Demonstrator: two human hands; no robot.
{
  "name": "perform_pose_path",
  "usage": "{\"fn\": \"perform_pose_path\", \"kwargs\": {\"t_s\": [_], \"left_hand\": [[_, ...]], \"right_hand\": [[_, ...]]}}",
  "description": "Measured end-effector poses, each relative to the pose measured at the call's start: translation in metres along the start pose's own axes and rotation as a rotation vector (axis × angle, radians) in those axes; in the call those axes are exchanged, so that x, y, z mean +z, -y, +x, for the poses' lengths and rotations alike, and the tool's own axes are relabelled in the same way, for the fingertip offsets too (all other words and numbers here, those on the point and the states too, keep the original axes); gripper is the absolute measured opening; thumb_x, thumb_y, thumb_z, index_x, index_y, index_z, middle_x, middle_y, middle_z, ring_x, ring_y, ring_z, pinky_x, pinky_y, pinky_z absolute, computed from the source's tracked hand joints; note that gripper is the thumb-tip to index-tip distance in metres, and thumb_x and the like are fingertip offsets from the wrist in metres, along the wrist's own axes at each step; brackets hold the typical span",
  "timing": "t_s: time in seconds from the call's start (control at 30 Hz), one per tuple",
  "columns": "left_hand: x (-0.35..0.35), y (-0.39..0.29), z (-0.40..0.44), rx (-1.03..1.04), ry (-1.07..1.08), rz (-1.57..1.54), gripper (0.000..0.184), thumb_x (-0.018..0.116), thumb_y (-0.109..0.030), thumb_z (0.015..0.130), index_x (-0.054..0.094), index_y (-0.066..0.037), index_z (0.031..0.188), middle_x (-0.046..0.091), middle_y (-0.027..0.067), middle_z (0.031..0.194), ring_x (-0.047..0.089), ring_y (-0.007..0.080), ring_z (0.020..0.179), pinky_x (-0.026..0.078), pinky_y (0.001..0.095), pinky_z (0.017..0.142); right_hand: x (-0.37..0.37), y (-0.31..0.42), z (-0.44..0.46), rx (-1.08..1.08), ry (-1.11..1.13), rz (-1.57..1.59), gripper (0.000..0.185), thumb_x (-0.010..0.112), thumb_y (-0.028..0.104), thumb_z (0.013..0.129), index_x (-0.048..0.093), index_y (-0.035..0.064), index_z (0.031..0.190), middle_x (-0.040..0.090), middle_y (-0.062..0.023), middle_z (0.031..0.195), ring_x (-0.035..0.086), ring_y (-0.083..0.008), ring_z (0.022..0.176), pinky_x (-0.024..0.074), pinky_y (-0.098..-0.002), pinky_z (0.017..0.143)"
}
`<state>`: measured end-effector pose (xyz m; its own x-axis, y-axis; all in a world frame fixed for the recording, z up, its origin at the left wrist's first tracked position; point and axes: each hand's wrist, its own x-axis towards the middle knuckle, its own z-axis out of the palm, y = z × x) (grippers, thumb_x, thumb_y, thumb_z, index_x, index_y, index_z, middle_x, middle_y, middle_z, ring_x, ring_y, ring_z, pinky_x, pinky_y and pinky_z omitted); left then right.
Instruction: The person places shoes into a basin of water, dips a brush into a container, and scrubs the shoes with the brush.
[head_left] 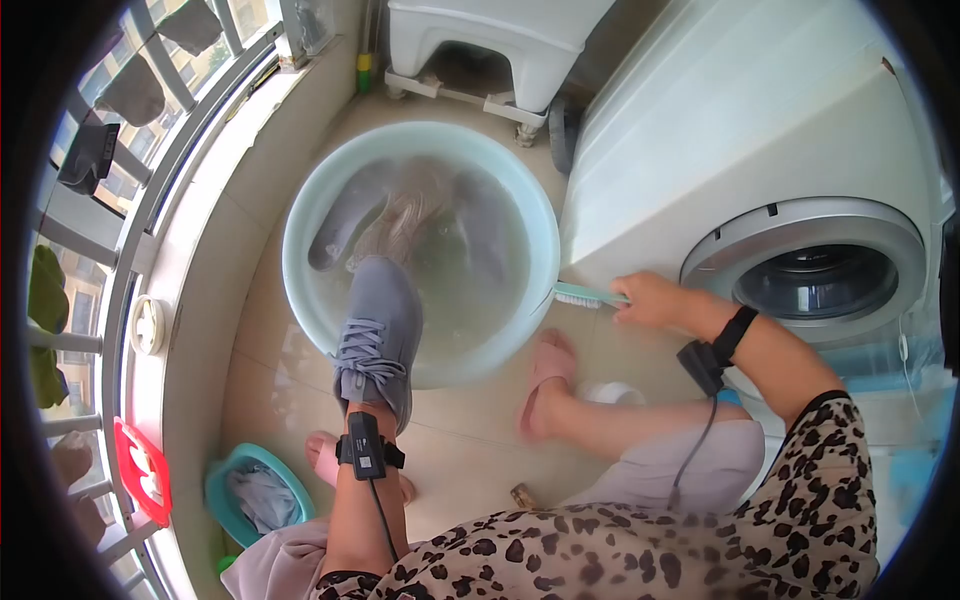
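Right hand: closing its fingers (622,300) around the handle end of the scrub brush (598,294), beside the washing machine (700,150).
Left hand: reaching inside the sneaker, fingers hidden, so whether they are spreading or curling is impossible to tell; the left forearm (362,515) is extending toward the basin.
Brush bristles: pointing down just outside the basin, its head lying near the rim; the slim handle is probably light and stiff, best taken at the far end.
Gray lace-up sneaker: (378,305) sitting over the left hand, its toe reaching past the near rim of the large basin (545,225).
Sneaker handling: likely soft in the upper and firmer in the sole, growing heavy and slippery if soaked; bracing it from inside, with the palm toward the sole, is probably giving the surest hold.
Laces: (362,345) lying tied over the tongue, likely limp and a poor grip.
Cloudy water: (445,310) covering two long gray items (350,215) (483,225) and a brownish bundle (405,205), probably slick and saggy; their exact kind is blurring.
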<state>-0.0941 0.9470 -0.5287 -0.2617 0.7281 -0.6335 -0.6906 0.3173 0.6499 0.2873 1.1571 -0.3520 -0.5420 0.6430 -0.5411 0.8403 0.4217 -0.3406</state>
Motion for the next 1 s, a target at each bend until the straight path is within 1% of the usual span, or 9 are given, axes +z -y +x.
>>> {"fn": "perform_pose_path", "kwargs": {"t_s": [0.13,0.27,0.37,0.43,0.5,0.67,0.77,0.93,1.0], "left_hand": [[-0.001,-0.001,0.001,-0.012,0.001,0.007,0.028,0.041,-0.021,0.095,0.053,-0.004,0.114,0.058,0.0113,0.102,0.056,0.0237,0.091,0.047,0.0357,0.079],[-0.002,-0.001,0.001,-0.018,0.008,0.007,0.028,0.041,-0.021,0.095,0.053,-0.004,0.114,0.058,0.0111,0.102,0.056,0.0234,0.091,0.047,0.0355,0.078],[0.000,-0.001,0.000,-0.014,0.016,0.012,0.028,0.041,-0.021,0.095,0.053,-0.004,0.114,0.058,0.0109,0.102,0.056,0.0232,0.091,0.047,0.0353,0.078],[-0.001,0.000,-0.003,-0.009,0.012,0.001,0.028,0.041,-0.021,0.095,0.053,-0.004,0.114,0.058,0.0108,0.102,0.056,0.0231,0.091,0.047,0.0352,0.078],[0.000,-0.002,-0.004,-0.005,0.008,0.000,0.028,0.041,-0.020,0.095,0.053,-0.004,0.114,0.058,0.0107,0.102,0.056,0.0230,0.091,0.047,0.0351,0.078],[0.002,-0.007,-0.006,0.001,0.002,0.022,0.027,0.041,-0.020,0.095,0.053,-0.004,0.114,0.058,0.0104,0.101,0.055,0.0227,0.090,0.047,0.0349,0.078],[-0.001,-0.009,-0.005,0.002,-0.007,0.015,0.027,0.041,-0.020,0.095,0.053,-0.004,0.114,0.058,0.0102,0.101,0.055,0.0225,0.090,0.047,0.0348,0.077],[-0.005,-0.008,-0.007,0.000,-0.024,0.016,0.027,0.041,-0.020,0.095,0.053,-0.004,0.114,0.058,0.0099,0.101,0.055,0.0222,0.090,0.047,0.0345,0.077],[-0.008,-0.009,-0.008,0.002,-0.032,0.018,0.027,0.042,-0.020,0.095,0.053,-0.004,0.114,0.058,0.0098,0.101,0.055,0.0221,0.089,0.047,0.0344,0.077]], "right_hand": [[-0.082,0.082,-0.057,0.072,0.063,-0.056,0.028,0.073,0.026,0.071,0.058,0.0032,0.076,0.058,-0.0147,0.064,0.055,-0.0312,0.059,0.0443,-0.0376,0.057],[-0.068,0.031,-0.132,0.222,-0.116,0.145,0.027,0.072,0.024,0.072,0.061,0.0032,0.085,0.059,-0.0135,0.066,0.056,-0.0251,0.059,0.0444,-0.0359,0.056],[0.018,-0.062,-0.159,0.328,-0.276,0.064,0.027,0.071,0.021,0.072,0.062,0.0035,0.091,0.062,-0.0141,0.072,0.060,-0.0231,0.064,0.0463,-0.0350,0.060],[0.075,-0.069,-0.157,0.432,-0.180,0.065,0.025,0.069,0.018,0.072,0.062,0.0038,0.093,0.064,-0.0173,0.077,0.062,-0.0288,0.068,0.0477,-0.0366,0.062],[0.152,-0.100,-0.143,0.374,-0.224,0.180,0.024,0.066,0.018,0.073,0.063,0.0044,0.093,0.064,-0.0204,0.080,0.063,-0.0341,0.070,0.0487,-0.0405,0.063],[0.261,-0.111,-0.095,0.644,-0.101,0.073,0.019,0.065,0.017,0.074,0.061,0.0039,0.087,0.062,-0.0217,0.078,0.062,-0.0380,0.074,0.0482,-0.0462,0.065],[0.247,-0.108,-0.094,0.568,-0.165,0.090,0.018,0.065,0.017,0.074,0.060,0.0033,0.084,0.062,-0.0218,0.078,0.061,-0.0391,0.075,0.0477,-0.0477,0.066],[0.187,-0.102,-0.083,0.383,-0.507,0.022,0.018,0.064,0.017,0.075,0.058,0.0022,0.081,0.061,-0.0222,0.079,0.060,-0.0403,0.076,0.0469,-0.0497,0.068],[0.170,-0.098,-0.066,0.356,-0.480,-0.043,0.016,0.064,0.017,0.076,0.058,0.0023,0.082,0.061,-0.0215,0.081,0.060,-0.0401,0.078,0.0468,-0.0492,0.069]]}}
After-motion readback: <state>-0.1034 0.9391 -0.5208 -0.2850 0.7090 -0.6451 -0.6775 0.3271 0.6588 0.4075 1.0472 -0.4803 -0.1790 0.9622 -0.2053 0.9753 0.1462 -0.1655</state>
